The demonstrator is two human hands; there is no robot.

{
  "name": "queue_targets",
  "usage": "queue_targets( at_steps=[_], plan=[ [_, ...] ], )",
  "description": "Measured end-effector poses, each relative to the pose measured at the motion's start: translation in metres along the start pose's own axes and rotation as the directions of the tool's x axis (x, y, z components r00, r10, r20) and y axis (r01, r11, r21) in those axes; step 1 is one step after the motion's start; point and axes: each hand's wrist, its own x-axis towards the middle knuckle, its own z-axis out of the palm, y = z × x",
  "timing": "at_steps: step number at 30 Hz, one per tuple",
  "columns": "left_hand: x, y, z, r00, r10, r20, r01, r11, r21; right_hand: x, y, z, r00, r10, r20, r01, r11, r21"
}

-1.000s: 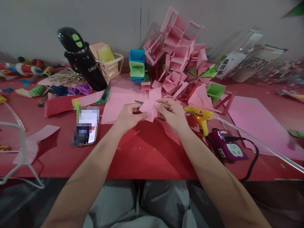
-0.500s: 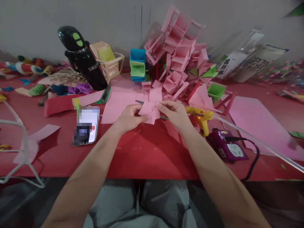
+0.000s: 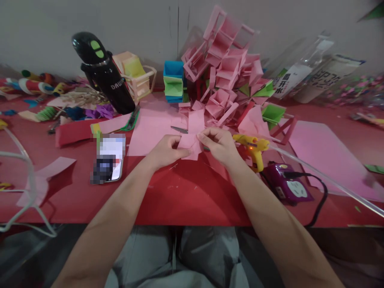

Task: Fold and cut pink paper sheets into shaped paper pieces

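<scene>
Left hand: the left hand (image 3: 165,150) is closed on the left edge of the folded pink paper (image 3: 192,136), thumb on top.
Right hand: the right hand (image 3: 219,146) pinches the paper's right edge between thumb and fingertips.
Paper: held between both hands just above the red table (image 3: 186,192), near the middle. Its upper flap stands up toward the far side.
Front room: from the hands back to the table's near edge the red surface is bare, and only the forearms cross it.
Left room: a phone (image 3: 109,160) lies beside the left forearm, apart from it.
Right room: tight. A yellow glue gun (image 3: 252,146) stands just beside the right hand (a small orange light glows on it), and a purple socket block (image 3: 288,188) with a black cord sits near the forearm.
Behind: scissors (image 3: 179,129) lie on a flat pink sheet (image 3: 150,130) just past the paper. Beyond them a pile of pink folded frames (image 3: 225,72) reaches up the wall.
</scene>
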Motion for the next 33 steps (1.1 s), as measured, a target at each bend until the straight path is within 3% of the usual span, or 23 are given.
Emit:
queue_targets(
  at_steps=[6,14,22,28,33],
  plan=[
    [-0.001,0.002,0.003,0.996,0.083,-0.027,-0.081,0.993,0.087,-0.003,-0.004,0.007,0.999,-0.030,0.040,0.032,0.998,-0.061],
    [0.002,0.004,0.004,0.972,0.157,-0.174,-0.152,0.988,0.043,-0.004,-0.005,0.011,0.997,0.003,0.080,-0.001,1.000,-0.023],
    [0.000,0.003,-0.001,0.991,0.076,-0.113,-0.061,0.989,0.134,-0.004,-0.007,0.009,0.993,-0.038,0.108,0.051,0.992,-0.116],
    [0.001,0.004,-0.003,0.984,0.139,-0.113,-0.115,0.974,0.196,-0.003,-0.006,0.008,0.986,-0.020,0.166,0.040,0.992,-0.121],
    [0.001,0.003,-0.002,0.993,0.097,-0.072,-0.079,0.974,0.213,-0.004,-0.005,0.005,0.982,-0.058,0.181,0.091,0.979,-0.183]
  ],
)
